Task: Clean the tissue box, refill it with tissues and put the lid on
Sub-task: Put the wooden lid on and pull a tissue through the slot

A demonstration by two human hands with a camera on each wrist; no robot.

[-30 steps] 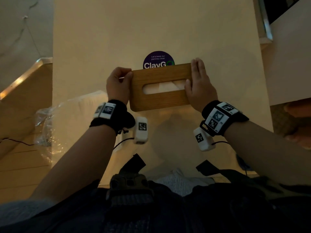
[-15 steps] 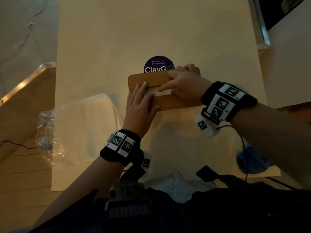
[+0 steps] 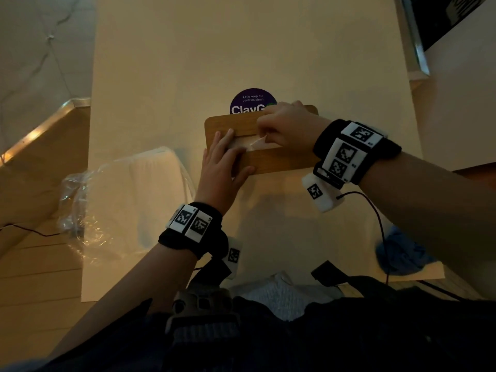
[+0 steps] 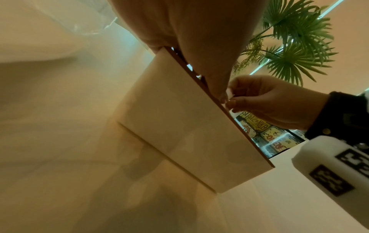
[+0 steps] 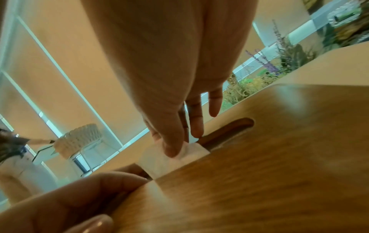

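The wooden lid [image 3: 279, 161] sits on the white tissue box [image 4: 189, 126] in the middle of the table. My left hand [image 3: 222, 159] lies flat on the lid's left part, fingers straight and reaching the slot [image 5: 229, 130]. My right hand [image 3: 264, 139] comes in from the right and pinches a corner of a white tissue [image 3: 255, 143] that sticks up out of the slot. The right wrist view shows the thumb and a finger [image 5: 173, 148] closed on the tissue [image 5: 165, 162]. The tissues inside the box are hidden.
A pack of tissues in clear plastic [image 3: 128, 194] lies left of the box. A round purple sticker [image 3: 249, 102] sits just behind it. A blue cloth [image 3: 400, 253] lies at the table's front right edge. The white table [image 3: 241, 49] stretches away behind.
Both hands left the lid's ends. The left hand went flat onto the lid, the right went to the slot. A tissue corner now stands up out of the slot.
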